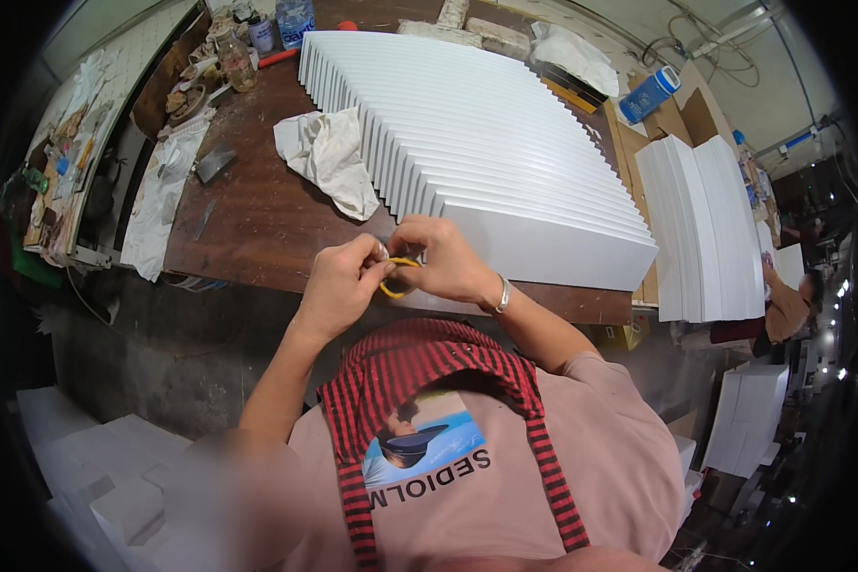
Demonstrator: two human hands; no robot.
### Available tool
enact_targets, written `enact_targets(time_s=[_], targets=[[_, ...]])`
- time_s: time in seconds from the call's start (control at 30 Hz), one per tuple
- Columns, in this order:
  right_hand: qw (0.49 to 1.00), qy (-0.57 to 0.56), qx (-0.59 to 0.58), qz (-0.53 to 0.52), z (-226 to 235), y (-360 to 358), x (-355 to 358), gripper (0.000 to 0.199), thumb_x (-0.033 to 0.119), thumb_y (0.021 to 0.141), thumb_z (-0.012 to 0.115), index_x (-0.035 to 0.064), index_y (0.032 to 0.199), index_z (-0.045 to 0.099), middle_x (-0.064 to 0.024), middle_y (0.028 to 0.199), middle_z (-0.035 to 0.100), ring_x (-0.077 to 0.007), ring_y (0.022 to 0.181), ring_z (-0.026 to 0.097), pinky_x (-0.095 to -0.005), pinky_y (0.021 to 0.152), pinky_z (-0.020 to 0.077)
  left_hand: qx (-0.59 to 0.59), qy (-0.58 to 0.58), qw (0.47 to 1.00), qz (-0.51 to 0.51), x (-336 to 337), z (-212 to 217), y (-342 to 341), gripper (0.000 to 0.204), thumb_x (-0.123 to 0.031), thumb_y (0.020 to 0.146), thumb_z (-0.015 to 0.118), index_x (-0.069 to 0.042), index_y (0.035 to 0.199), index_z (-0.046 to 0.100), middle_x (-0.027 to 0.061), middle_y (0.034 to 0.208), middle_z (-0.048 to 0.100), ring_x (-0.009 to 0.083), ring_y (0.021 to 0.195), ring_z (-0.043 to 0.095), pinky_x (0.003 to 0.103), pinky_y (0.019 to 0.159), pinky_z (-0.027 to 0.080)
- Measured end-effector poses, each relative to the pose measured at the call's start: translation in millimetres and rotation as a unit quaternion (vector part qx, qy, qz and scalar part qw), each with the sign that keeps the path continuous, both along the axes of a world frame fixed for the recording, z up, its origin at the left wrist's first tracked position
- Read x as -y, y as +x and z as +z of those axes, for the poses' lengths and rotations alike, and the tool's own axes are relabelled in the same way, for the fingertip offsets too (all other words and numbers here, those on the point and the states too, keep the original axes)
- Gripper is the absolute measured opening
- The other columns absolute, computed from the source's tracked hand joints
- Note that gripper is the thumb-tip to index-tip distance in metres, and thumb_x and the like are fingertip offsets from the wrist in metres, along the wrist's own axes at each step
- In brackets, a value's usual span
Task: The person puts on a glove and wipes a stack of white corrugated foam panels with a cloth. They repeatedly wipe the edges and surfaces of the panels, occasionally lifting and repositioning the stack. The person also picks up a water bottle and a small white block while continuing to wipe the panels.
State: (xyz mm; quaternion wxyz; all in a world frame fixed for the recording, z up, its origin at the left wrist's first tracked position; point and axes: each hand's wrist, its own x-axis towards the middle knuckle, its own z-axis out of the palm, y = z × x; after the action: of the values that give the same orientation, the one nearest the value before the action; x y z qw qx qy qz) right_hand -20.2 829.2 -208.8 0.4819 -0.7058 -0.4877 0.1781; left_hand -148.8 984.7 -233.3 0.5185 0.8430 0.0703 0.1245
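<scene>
Close together at the table's front edge, my left hand (338, 276) and my right hand (443, 259) both have their fingers closed on a thin yellow ring (388, 290). The ring's lower curve shows between them; part of it is hidden behind my fingers, and its exact kind cannot be made out. Just beyond my hands lies a long row of white panels (515, 143), standing on edge with their ends stepped. A crumpled white cloth (329, 162) rests against the left ends of these panels.
The brown table (257, 224) holds a metal scraper blade (214, 164) on its left. Bottles, a can (260, 34) and a red-handled tool (278, 58) stand or lie at the far left. On the right are a blue bottle (650, 93) and more stacked white panels (701, 229). Another person (786, 305) is farther right.
</scene>
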Motion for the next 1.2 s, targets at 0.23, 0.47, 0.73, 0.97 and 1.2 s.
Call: enact_targets(time_s=[0.23, 0.47, 0.73, 0.97, 1.2], targets=[[0.956, 0.081, 0.281, 0.035, -12, -10, 14, 0.020, 0.000, 0.069, 0.070, 0.0028, 0.088, 0.063, -0.0110, 0.093, 0.060, -0.0284, 0.086, 0.060, -0.0384, 0.078, 0.0487, -0.021, -0.155, 0.986, 0.058, 10, -9, 8, 0.009, -0.001, 0.087, 0.067, 0.004, 0.086, 0.060, 0.0026, 0.066, 0.060, 0.0024, 0.061, 0.054, 0.024, 0.054, 0.044], [0.898, -0.052, 0.383, 0.212, -31, -30, 13, 0.017, 0.020, 0.069, 0.065, 0.0045, 0.063, 0.063, -0.0142, 0.069, 0.063, -0.0303, 0.075, 0.065, -0.0430, 0.077, 0.0499, -0.007, 0.027, 0.999, 0.030, 8, -21, 38, 0.013, -0.006, 0.085, 0.066, 0.003, 0.084, 0.057, 0.0164, 0.068, 0.063, 0.0267, 0.057, 0.064, 0.037, 0.054, 0.048], [0.922, -0.051, -0.383, 0.025, -56, 27, 7, 0.022, -0.005, 0.083, 0.047, -0.0066, 0.097, 0.063, -0.0145, 0.093, 0.069, -0.0241, 0.083, 0.068, -0.0370, 0.075, 0.0540, 0.073, 0.132, 0.988, 0.023, 35, -7, 46, 0.011, -0.005, 0.086, 0.062, -0.001, 0.087, 0.052, 0.0221, 0.076, 0.060, 0.0433, 0.072, 0.062, 0.049, 0.062, 0.049], [0.872, -0.038, -0.452, -0.181, -67, 29, -22, 0.025, -0.002, 0.090, 0.049, -0.0021, 0.109, 0.066, -0.0073, 0.101, 0.069, -0.0143, 0.090, 0.066, -0.0330, 0.076, 0.0544, 0.131, 0.184, 0.974, -0.024, 55, -12, 51, 0.010, 0.001, 0.080, 0.061, 0.000, 0.087, 0.054, 0.0208, 0.076, 0.061, 0.0407, 0.071, 0.063, 0.046, 0.063, 0.052], [0.707, 0.229, -0.666, 0.061, -35, 37, -38, 0.031, 0.017, 0.102, 0.052, -0.0061, 0.119, 0.063, -0.0187, 0.134, 0.059, -0.0276, 0.114, 0.063, -0.0340, 0.097, 0.0530, 0.127, 0.145, 0.978, -0.084, 59, -4, 39, 0.013, 0.003, 0.078, 0.056, -0.001, 0.089, 0.052, 0.0197, 0.079, 0.058, 0.0426, 0.074, 0.061, 0.049, 0.067, 0.052]])
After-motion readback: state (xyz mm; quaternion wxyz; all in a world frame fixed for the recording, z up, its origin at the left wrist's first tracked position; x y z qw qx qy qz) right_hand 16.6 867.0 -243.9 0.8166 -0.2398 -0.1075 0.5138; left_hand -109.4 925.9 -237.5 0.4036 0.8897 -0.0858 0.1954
